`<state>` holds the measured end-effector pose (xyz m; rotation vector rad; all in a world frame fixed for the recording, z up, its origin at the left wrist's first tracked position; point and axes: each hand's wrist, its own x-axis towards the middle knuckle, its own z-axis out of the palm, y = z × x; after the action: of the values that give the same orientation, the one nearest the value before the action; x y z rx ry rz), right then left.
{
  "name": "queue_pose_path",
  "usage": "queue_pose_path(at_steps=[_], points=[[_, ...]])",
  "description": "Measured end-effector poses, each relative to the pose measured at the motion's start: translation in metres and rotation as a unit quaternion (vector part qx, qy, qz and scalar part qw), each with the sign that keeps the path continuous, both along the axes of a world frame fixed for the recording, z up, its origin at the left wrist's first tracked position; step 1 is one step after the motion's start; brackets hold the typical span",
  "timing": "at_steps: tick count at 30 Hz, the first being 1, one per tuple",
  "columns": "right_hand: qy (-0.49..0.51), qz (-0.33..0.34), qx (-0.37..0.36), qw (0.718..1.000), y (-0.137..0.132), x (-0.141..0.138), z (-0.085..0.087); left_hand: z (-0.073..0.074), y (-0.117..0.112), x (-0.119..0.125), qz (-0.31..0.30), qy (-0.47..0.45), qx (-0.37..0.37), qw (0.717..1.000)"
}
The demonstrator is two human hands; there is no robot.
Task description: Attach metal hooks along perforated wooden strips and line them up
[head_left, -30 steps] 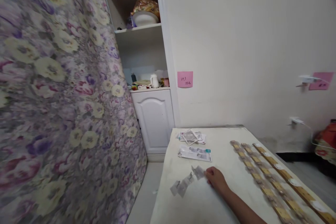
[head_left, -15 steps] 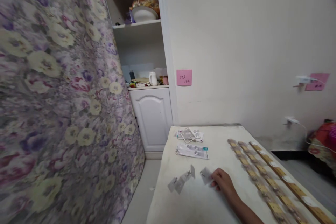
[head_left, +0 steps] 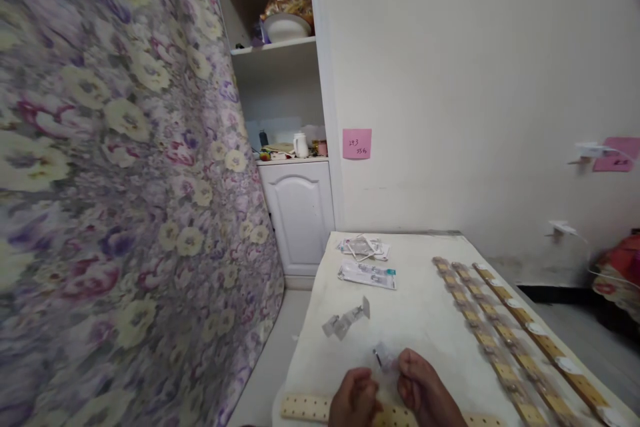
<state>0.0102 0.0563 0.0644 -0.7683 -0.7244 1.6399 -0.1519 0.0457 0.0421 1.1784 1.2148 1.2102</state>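
My right hand [head_left: 423, 380] is closed, pinching the edge of a clear adhesive hook [head_left: 384, 356], a small transparent sheet with a dark metal part. To its left, my left hand [head_left: 354, 395] has its fingers curled; whether anything is in them is hidden. Both hands are above a pale wooden strip with holes [head_left: 305, 407], which lies across the near end of the table and is partly covered by them. Further up lie several more clear adhesive hooks [head_left: 347, 321] in a small overlapping group.
A flat clear package [head_left: 367, 275] and a pile of packets [head_left: 361, 248] lie toward the table's far end. Rows of wooden strips [head_left: 505, 333] with clear and white pieces run along the right side. A floral curtain [head_left: 150, 213] hangs at left beside a white cabinet [head_left: 299, 213].
My right hand has drawn the clear adhesive hook nearer to me. My left hand has come into view beside it. The wooden strip with holes now shows at the near end.
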Motion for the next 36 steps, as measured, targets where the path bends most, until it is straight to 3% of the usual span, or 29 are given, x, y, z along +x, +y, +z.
queue_pose_path(at_steps=[3,8,11,15,20,22,24,28,36], points=[[-0.002,0.013,0.000,1.000,-0.001,-0.004,-0.012,0.009,0.004,0.015,-0.030,-0.059,-0.066,0.996],[-0.092,-0.011,0.019,0.996,0.002,-0.003,-0.029,0.009,0.004,0.013,-0.005,-0.099,-0.099,0.990],[-0.159,-0.026,0.028,0.987,0.002,-0.005,-0.031,0.009,0.002,0.015,0.000,-0.157,-0.124,0.980],[-0.173,-0.042,0.014,0.984,0.000,-0.009,-0.027,0.013,0.000,0.020,-0.001,-0.231,-0.162,0.959],[-0.219,-0.069,0.019,0.973,-0.005,-0.011,-0.020,0.008,-0.002,0.018,0.066,-0.023,-0.068,0.995],[-0.226,-0.083,0.017,0.970,-0.007,-0.013,-0.016,0.004,-0.005,0.016,0.119,0.068,-0.007,0.991],[-0.228,-0.092,0.007,0.969,-0.010,-0.014,-0.012,0.001,-0.009,0.016,0.135,0.161,0.077,0.975],[-0.216,-0.074,0.006,0.974,-0.015,-0.015,-0.007,-0.002,-0.016,0.016,0.054,0.276,0.237,0.930],[-0.236,-0.088,0.044,0.967,-0.018,-0.018,-0.019,0.010,-0.017,0.011,0.003,0.391,0.266,0.881]])
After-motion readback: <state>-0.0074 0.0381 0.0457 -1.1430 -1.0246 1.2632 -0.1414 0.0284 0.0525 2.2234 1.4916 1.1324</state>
